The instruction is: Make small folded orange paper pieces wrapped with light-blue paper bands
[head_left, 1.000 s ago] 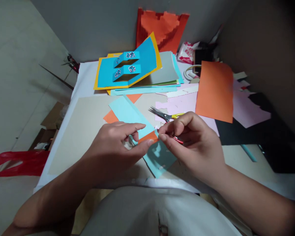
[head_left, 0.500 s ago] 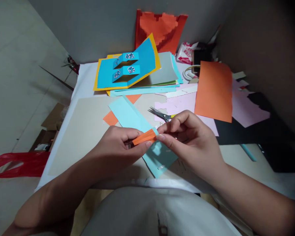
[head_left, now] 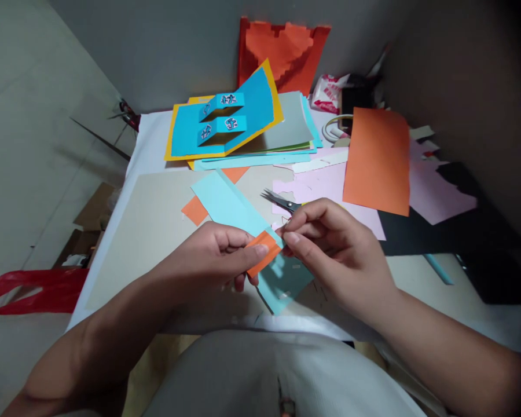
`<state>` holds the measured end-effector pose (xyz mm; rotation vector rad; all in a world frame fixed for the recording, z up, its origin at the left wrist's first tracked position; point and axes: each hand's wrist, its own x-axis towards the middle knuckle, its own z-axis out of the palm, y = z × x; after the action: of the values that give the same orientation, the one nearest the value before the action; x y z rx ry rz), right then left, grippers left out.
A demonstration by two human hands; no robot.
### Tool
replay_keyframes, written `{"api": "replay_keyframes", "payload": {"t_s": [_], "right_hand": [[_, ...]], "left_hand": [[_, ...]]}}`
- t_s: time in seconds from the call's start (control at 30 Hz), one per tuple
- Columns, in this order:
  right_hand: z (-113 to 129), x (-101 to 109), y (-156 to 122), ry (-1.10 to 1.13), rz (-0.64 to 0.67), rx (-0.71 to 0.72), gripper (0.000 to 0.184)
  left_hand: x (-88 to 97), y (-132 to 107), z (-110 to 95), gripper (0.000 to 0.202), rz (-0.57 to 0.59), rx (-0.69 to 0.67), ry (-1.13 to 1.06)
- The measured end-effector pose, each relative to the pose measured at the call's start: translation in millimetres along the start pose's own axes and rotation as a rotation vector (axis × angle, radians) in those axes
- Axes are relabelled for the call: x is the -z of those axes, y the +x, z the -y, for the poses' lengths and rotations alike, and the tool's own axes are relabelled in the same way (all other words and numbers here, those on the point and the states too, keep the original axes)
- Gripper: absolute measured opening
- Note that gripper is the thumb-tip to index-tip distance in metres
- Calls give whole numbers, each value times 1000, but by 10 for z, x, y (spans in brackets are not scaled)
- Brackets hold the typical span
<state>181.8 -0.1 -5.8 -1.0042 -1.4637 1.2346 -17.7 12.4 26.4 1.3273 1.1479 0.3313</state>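
Note:
My left hand (head_left: 212,260) pinches a small orange paper piece (head_left: 265,255) between thumb and fingers. My right hand (head_left: 334,255) is closed too, its fingertips pinching the right edge of the same piece. Both hands hover just above a light blue paper strip (head_left: 230,205) that lies diagonally on a grey cardboard sheet (head_left: 151,226). Small scissors (head_left: 282,201) with a yellow handle lie just beyond my right fingers.
A blue and yellow pop-up card (head_left: 226,119) rests on stacked coloured sheets at the back. An orange sheet (head_left: 377,159), pink paper (head_left: 330,185) and black paper (head_left: 451,231) cover the right side. A red stepped card (head_left: 284,49) leans on the wall. A red bag (head_left: 30,286) lies on the floor, left.
The orange piece has been turned between my fingers, from lying nearly flat to tilting downward. My hands stay close together in nearly the same place.

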Motion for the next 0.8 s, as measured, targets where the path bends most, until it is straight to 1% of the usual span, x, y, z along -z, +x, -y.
{"api": "replay_keyframes", "payload": {"t_s": [0.07,0.17,0.3,0.4,0.5,0.57,0.63,0.7,0.8], "right_hand": [[3,0,16,25,8,-14,9],[8,-9,23,35,-6,-13,17],[3,-20,11,30,-32,4,19],[-5,-16,13,39,-14,-13,16],[-5,-9,28,54,0,-47,6],[4,-7,38,57,-7,-50,5],[14,-11,42,46,-7,-42,10],[20,-15,41,26,-7,-26,16],[9,-11,36,13,-41,5,16]], "left_hand": [[-4,9,4,37,-3,12,-6],[-16,16,-3,35,-7,27,-24],[-11,3,-43,31,85,85,-60],[6,-11,-64,31,129,106,-63],[10,-10,-66,32,122,99,-48],[2,-3,-57,33,103,96,-32],[-9,6,-38,32,89,93,-18],[-14,17,-9,30,104,91,-15],[-1,41,48,23,177,99,-46]]}}
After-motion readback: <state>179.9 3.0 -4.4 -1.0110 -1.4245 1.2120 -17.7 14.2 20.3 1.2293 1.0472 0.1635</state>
